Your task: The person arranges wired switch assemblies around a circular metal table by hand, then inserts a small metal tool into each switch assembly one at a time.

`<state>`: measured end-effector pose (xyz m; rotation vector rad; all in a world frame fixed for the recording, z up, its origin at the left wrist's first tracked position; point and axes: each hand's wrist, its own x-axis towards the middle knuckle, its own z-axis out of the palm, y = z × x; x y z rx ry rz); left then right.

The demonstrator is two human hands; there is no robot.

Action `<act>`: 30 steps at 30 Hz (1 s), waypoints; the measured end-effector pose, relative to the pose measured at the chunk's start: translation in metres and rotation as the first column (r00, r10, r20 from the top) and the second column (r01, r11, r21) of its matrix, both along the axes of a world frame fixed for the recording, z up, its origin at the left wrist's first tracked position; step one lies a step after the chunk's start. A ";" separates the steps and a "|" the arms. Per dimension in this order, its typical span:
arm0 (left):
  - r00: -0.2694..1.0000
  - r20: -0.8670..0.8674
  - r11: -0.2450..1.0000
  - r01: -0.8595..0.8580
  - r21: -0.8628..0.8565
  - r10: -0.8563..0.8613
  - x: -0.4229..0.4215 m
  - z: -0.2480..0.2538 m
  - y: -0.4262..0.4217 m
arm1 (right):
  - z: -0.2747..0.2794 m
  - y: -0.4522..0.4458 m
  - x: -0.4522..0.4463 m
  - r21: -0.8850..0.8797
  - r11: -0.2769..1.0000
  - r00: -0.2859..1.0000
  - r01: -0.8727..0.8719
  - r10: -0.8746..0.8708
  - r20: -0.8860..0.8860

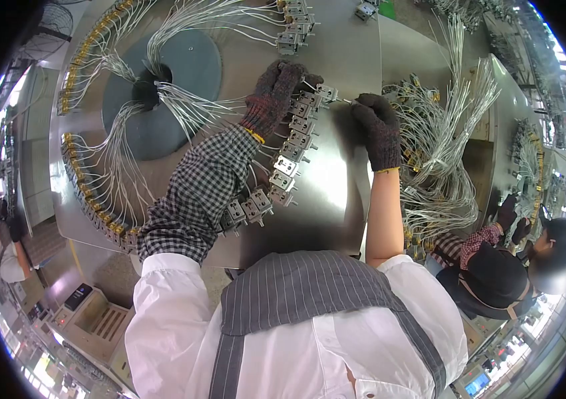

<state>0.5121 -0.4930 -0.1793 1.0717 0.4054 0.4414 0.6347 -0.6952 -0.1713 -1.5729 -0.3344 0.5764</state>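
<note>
My left hand (277, 93), in a dark knit glove, is closed at the top of a curved row of small metal blocks (301, 125). Its fingertips press against the end metal block (326, 93), and wires run below the palm. To the right, my right hand (377, 126), also gloved, pinches a thin metal pin (345, 101) that points at that end block. Whether the pin touches the block I cannot tell. Short shafts stick out from the blocks' outer side, and pale wires lead from their inner side.
A grey round disc (199, 66) with a dark central hole gathers wire bundles on the metal table (229, 20). Yellow-topped parts (86, 189) curve along the left edge. More blocks (294, 30) stand at the top. A wire heap (442, 166) lies right; co-workers (496, 272) sit beyond.
</note>
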 end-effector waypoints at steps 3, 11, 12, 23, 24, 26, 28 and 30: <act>0.998 0.045 0.999 -0.044 0.028 0.043 -0.006 0.002 0.001 | 0.002 -0.004 0.002 -0.064 0.998 1.000 0.013 -0.013 -0.002; 0.993 0.036 0.921 -0.119 0.371 0.113 -0.015 -0.015 -0.004 | 0.012 -0.017 -0.032 -0.067 0.988 0.990 0.139 -0.138 0.026; 0.996 0.030 0.953 -0.091 0.288 0.086 -0.015 -0.009 -0.005 | 0.009 -0.017 -0.036 -0.051 0.986 0.987 0.157 -0.156 0.028; 0.998 -0.054 0.988 -0.037 0.149 0.045 -0.013 -0.006 -0.001 | 0.014 0.000 -0.045 -0.053 0.980 0.981 0.192 -0.191 0.028; 1.000 -0.011 0.990 -0.012 0.141 0.014 -0.013 -0.007 0.000 | 0.022 0.002 -0.045 -0.092 0.980 0.985 0.175 -0.174 0.024; 0.999 0.031 0.991 0.011 0.133 -0.016 -0.013 -0.010 0.000 | 0.021 0.002 -0.045 -0.132 0.979 0.988 0.157 -0.155 0.019; 1.000 0.015 0.990 -0.001 0.138 -0.001 -0.012 -0.011 0.000 | 0.009 0.001 -0.043 -0.074 0.987 0.968 0.141 -0.122 0.219; 0.999 0.032 0.990 -0.003 0.139 -0.002 -0.012 -0.014 0.000 | 0.005 -0.002 -0.042 -0.075 0.987 0.983 0.143 -0.132 0.131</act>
